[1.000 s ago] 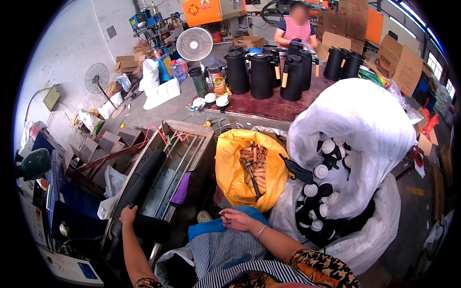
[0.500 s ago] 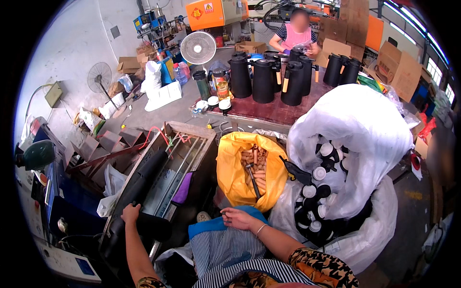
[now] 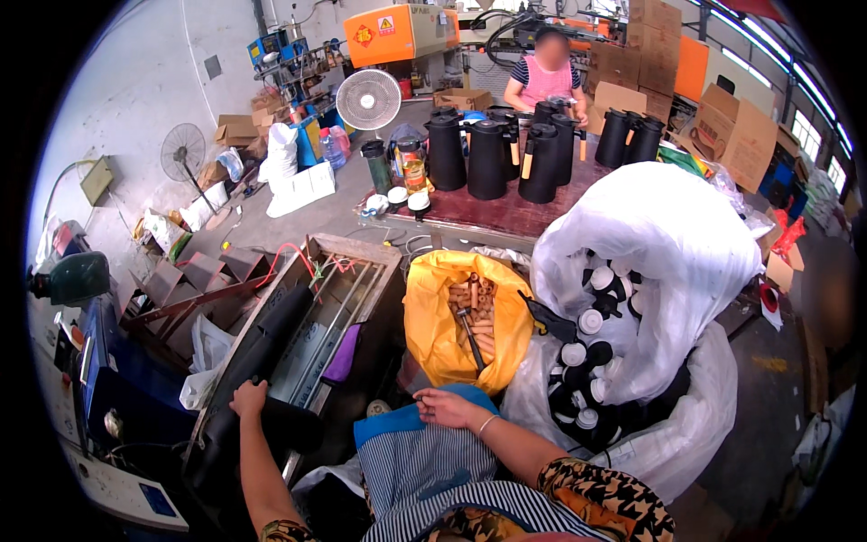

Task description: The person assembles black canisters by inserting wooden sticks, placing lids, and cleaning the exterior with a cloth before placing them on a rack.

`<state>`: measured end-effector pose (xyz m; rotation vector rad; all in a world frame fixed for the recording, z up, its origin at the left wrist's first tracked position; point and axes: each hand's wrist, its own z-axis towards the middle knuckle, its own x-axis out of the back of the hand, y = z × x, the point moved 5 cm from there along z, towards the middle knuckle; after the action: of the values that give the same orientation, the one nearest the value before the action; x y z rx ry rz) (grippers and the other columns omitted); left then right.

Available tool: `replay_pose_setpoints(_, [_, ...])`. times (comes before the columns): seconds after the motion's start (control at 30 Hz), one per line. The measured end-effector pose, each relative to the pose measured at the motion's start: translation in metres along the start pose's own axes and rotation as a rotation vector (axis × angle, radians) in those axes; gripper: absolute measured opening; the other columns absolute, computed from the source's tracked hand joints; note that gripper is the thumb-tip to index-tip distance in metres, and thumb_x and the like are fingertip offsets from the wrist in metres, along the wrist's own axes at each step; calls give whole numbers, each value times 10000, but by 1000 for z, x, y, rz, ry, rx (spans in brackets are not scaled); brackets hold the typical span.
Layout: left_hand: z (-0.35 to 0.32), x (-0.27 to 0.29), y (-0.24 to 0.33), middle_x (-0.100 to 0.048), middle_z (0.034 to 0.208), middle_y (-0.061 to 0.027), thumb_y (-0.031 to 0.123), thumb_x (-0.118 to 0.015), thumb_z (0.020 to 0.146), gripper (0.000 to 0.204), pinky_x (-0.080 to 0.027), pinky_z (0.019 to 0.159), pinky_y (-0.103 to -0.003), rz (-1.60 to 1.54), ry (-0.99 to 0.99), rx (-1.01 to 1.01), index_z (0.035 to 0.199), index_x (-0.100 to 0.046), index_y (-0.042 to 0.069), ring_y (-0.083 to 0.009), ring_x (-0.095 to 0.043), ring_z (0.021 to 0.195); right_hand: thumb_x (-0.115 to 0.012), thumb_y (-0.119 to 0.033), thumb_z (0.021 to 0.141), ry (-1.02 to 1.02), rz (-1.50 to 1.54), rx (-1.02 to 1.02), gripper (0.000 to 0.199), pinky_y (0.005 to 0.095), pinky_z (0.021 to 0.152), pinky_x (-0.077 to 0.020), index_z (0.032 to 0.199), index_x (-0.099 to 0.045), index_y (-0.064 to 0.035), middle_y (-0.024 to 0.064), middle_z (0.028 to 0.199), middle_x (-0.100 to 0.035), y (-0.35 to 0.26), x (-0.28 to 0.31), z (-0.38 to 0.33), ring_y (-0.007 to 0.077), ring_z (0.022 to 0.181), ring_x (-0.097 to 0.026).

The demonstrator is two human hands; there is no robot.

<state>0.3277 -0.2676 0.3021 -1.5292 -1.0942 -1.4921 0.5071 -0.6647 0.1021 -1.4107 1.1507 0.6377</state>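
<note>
My left hand (image 3: 248,398) is closed on a dark part at a black cylinder (image 3: 284,426) that lies crosswise at the near end of a wooden trough (image 3: 361,248). More black cylinders (image 3: 265,336) lie end to end along the trough's left side. Over my striped apron (image 3: 420,456), my right hand (image 3: 444,408) is held with its fingers curled together; a small dark thing shows at the fingertips, too small to name. Just beyond it stands a yellow sack (image 3: 424,316) of tan wooden handles (image 3: 483,327), with a hammer (image 3: 471,339) lying on them.
White plastic bags (image 3: 668,226) of black-and-white lids (image 3: 590,322) stand at the right. Black jugs (image 3: 487,161) with wooden handles crowd the dark red table (image 3: 461,212), where a person (image 3: 547,77) sits behind. Purple cloth (image 3: 342,354) hangs inside the trough.
My two hands have stayed almost where they were. The person behind the table has straightened up. The whole view has shifted slightly.
</note>
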Motion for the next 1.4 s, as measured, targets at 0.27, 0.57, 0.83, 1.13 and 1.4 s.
replay_pose_setpoints(0.27, [6,-4,-2,-635,1210,-143,493,-555,839,533,-370,991,-544,7,-3,8,1184,-646,96,-320,-557,1181,-549,-144,967,-31,-15,-1,218,342,880,-470,1177,-564,-85,16,961,-593,-2,-3,2,145,899,-562])
replay_pose_setpoints(0.57, [6,-1,-1,-636,1208,-154,478,-554,832,528,-367,996,-540,-8,-1,13,1182,-653,96,-337,-560,1178,-538,-152,975,-66,-5,10,211,336,874,-467,1177,-564,-96,16,968,-594,-3,0,3,140,906,-559])
replay_pose_setpoints(0.83, [5,-1,-1,-637,1209,-156,482,-562,828,528,-359,1005,-543,-13,2,17,1189,-653,108,-341,-559,1179,-537,-154,975,-36,-4,-11,213,339,887,-469,1178,-564,-94,17,968,-596,-3,1,3,139,911,-561])
replay_pose_setpoints(1.13, [4,0,-1,-626,1237,-144,485,-566,830,559,-358,1009,-532,-7,-12,21,1236,-629,106,-321,-552,1196,-542,-151,971,-54,8,-7,217,333,888,-465,1178,-565,-90,16,962,-592,-3,-1,3,141,912,-561])
replay_pose_setpoints(1.4, [6,-1,-2,-619,1250,-142,479,-568,830,569,-352,1017,-531,-9,-5,30,1257,-617,107,-317,-545,1206,-539,-148,973,-26,14,-18,224,338,880,-469,1188,-556,-85,19,958,-583,-4,-2,2,147,908,-558])
